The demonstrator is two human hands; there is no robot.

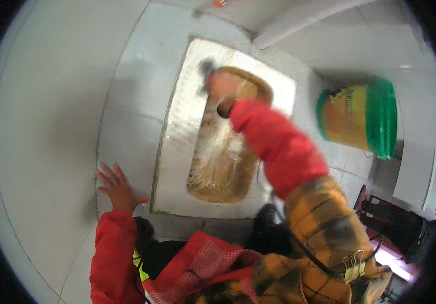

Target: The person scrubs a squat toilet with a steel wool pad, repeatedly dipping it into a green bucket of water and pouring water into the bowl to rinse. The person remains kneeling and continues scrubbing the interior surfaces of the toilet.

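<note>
A stained white squat toilet pan (172, 152) is set in the tiled floor before me, with brown staining and whitish streaks in its basin. My right hand (221, 89), blurred, is over the upper left part of the basin. It is closed on a dark grey scrubber (207, 68) whose exact kind the blur hides. A red sleeve covers my right forearm. My left hand (119, 192) is spread at the tiles left of the pan's near end, with its fingers apart and nothing in it.
A green and yellow plastic bucket (350, 116) lies to the right of the pan. A white pipe (309, 21) runs above it. A black bag-like object (392, 222) is at the lower right. Tiled wall (43, 114) rises at the left.
</note>
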